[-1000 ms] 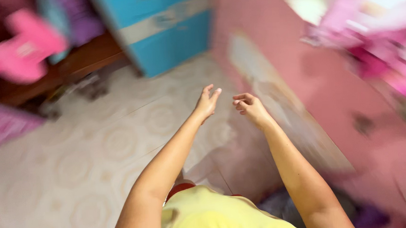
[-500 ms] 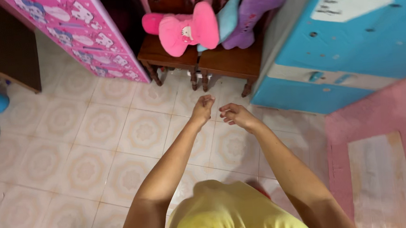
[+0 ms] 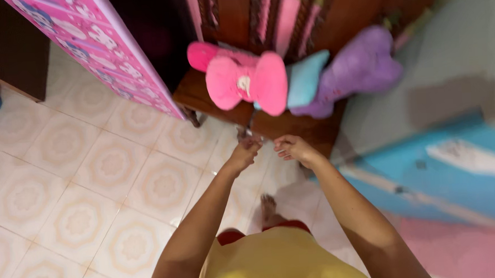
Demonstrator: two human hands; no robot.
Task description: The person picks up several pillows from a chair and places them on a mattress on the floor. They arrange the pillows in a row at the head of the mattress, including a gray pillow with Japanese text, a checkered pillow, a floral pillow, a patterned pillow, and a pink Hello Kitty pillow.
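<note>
Both arms are stretched toward the middle of the frame, just below the dark wooden chair seat. The left hand is loosely curled and the right hand half closed; nothing is seen held. Nearest above lies the pink bow-shaped plush cushion, beside a purple plush cushion. A two-handed grip at its lobes would be judged steadiest.

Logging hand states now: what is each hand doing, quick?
Left hand: loosely curled, holds nothing that shows.
Right hand: fingers curled, holds nothing that shows.
Both are raised toward the wooden chair.
</note>
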